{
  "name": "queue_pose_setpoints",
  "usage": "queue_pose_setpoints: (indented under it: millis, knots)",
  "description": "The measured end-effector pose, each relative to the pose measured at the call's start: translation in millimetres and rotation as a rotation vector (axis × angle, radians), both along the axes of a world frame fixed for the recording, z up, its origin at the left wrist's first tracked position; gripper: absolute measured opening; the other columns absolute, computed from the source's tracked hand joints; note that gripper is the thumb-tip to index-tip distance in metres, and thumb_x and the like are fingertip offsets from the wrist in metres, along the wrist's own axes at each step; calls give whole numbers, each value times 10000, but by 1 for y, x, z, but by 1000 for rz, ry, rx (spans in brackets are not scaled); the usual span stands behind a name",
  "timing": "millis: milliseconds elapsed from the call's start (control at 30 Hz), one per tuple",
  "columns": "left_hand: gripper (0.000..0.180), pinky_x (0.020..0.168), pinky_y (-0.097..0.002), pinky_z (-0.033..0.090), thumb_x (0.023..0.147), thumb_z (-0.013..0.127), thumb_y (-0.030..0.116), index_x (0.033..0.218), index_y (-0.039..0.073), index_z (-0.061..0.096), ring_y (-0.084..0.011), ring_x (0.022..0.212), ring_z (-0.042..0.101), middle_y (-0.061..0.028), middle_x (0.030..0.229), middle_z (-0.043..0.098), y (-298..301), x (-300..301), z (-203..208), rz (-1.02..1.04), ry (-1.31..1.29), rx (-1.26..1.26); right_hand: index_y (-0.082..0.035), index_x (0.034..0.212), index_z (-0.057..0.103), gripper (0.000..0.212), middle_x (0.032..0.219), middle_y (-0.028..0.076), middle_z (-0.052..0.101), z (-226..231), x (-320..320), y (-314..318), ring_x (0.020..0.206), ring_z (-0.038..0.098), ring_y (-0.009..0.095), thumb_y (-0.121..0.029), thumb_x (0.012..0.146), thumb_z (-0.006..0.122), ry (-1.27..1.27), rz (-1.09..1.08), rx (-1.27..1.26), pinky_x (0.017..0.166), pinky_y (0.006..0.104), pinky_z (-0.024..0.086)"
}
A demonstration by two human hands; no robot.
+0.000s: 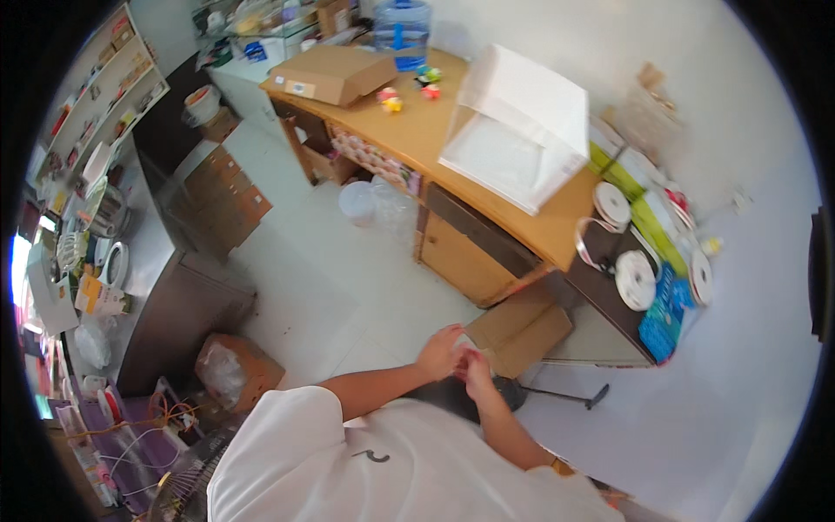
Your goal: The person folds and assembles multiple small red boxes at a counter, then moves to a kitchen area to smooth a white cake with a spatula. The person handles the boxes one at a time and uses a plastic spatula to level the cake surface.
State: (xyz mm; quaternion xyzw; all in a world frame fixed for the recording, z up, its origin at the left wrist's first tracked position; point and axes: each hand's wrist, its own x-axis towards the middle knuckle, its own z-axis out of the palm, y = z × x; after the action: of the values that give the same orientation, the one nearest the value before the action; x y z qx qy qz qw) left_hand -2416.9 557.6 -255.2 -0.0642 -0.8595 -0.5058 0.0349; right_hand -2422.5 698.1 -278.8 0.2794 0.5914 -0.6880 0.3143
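My left hand (440, 353) and my right hand (474, 369) meet in front of my body, low in the head view. The fingers of both are curled in toward each other. A small whitish bit shows between them, too small and blurred to name. Just beyond my hands stands an open cardboard box (522, 329), beside the end of the wooden desk. Beneath my right forearm is a dark rounded thing (511, 393), mostly hidden.
On the wooden desk (417, 130) lie a flat cardboard carton (330, 74), small colourful toys (390, 100) and a large white box (522, 122). Ribbon spools (635, 280) sit on a dark shelf to the right. A counter (165, 278) and a carton with plastic (239, 374) stand left.
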Motion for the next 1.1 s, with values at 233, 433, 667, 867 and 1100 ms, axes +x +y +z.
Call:
queue_pose_setpoints:
  millis: [233,433,667,867,1100]
  knots:
    - [341,1059,-527,237,882,456,211,1166,63,573,-295,1213,456,-122,1222,551,-160,-138,109,-157,327,-165,-87,1301,361,544,1225,176,497,35,-164,-199,1143,473,315,-472,919,327,375,538,-958,981,470,375]
    - [298,1063,-485,237,909,443,200,1136,75,589,-285,1169,495,-101,1193,574,-381,-188,122,638,281,-149,-36,1300,427,404,1250,87,520,151,-257,-430,1163,494,188,-268,970,400,-3,940,-448,990,361,378]
    - [214,769,-305,480,938,455,130,1063,8,580,-196,883,617,-122,1001,638,-629,-106,69,1521,100,277,-13,1307,430,434,1218,120,549,166,-297,-690,1097,547,196,-194,926,532,234,1572,-552,924,327,433]
    - [249,790,-285,482,943,457,114,1162,8,510,-159,845,618,-106,972,646,-814,-114,18,1579,1,701,-34,1191,532,322,998,90,632,3,-392,-868,870,610,156,-169,900,553,512,1625,-6,735,274,488]
    - [269,801,-283,484,937,471,105,1186,2,480,-155,873,607,-114,1012,629,-1065,-205,65,1299,130,758,-56,998,634,231,838,74,641,-66,-518,-964,731,619,150,-238,873,563,403,1386,500,580,300,496]
